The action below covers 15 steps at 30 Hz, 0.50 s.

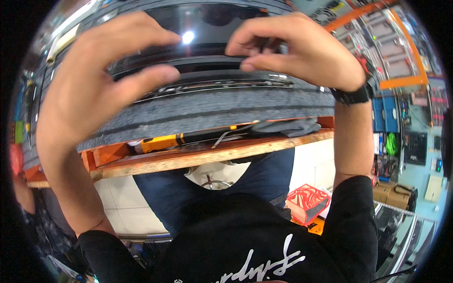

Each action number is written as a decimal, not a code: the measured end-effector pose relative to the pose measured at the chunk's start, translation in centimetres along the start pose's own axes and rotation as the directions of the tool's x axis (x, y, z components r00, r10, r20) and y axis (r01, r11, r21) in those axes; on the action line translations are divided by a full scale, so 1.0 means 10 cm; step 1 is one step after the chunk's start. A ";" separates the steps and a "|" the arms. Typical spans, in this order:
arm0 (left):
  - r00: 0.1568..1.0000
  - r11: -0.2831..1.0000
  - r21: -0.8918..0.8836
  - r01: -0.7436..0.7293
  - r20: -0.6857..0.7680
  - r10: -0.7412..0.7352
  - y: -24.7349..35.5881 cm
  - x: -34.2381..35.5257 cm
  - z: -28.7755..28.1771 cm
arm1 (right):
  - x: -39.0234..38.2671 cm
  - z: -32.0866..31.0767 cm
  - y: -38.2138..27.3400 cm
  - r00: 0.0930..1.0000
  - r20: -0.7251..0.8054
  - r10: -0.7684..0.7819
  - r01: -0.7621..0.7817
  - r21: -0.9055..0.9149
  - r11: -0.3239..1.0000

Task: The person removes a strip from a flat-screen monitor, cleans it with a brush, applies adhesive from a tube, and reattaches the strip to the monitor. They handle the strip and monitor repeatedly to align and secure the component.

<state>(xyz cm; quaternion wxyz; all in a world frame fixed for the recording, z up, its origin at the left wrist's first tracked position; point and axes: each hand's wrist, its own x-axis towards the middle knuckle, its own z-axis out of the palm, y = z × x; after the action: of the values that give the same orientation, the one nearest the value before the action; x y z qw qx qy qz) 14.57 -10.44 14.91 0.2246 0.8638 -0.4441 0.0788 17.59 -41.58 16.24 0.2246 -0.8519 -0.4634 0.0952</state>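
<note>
A glossy black panel (210, 22) with a bright reflection lies on a grey striped mat (226, 106). My left hand (89, 80) is raised over its left part, thumb and fingers spread, with some blur. My right hand (297, 54) is over the right part, fingers bent and apart from the thumb; nothing held is visible, and I cannot tell whether the fingertips touch the panel. A long thin dark strip with shiny details (240, 84) lies along the panel's near side, partly hidden by my left hand.
An orange wooden tray (106, 155) along the bench's front holds a yellow-and-black tool (158, 141) and grey cloth. Orange-framed tool boards (401, 56) stand at right. A red patterned box (306, 200) is below. Another person's arm (26, 198) shows at the left edge.
</note>
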 end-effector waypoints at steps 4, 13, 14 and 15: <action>0.995 0.993 0.065 0.095 0.007 -0.096 0.34 0.23 0.18 | -0.10 -0.29 -0.11 0.991 -0.025 -0.132 0.134 0.181 0.974; 0.929 0.913 0.180 0.366 -0.126 -0.348 0.43 0.05 -0.07 | -0.95 -0.15 0.15 0.844 -0.484 -0.230 0.098 -0.282 0.954; 0.932 0.917 0.180 0.357 -0.129 -0.338 0.42 0.03 -0.08 | -0.99 -0.02 0.14 0.876 -0.429 -0.219 0.110 -0.265 0.958; 0.934 0.917 0.184 0.353 -0.133 -0.332 0.43 -0.02 -0.09 | -0.99 0.12 0.16 0.903 -0.373 -0.215 0.127 -0.246 0.961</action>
<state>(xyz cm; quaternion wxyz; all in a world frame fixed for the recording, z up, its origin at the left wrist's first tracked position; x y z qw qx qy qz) 11.08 -12.10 17.01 0.1664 0.9416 -0.2638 0.1266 12.89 -50.22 13.91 0.2277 -0.8284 -0.4893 -0.1500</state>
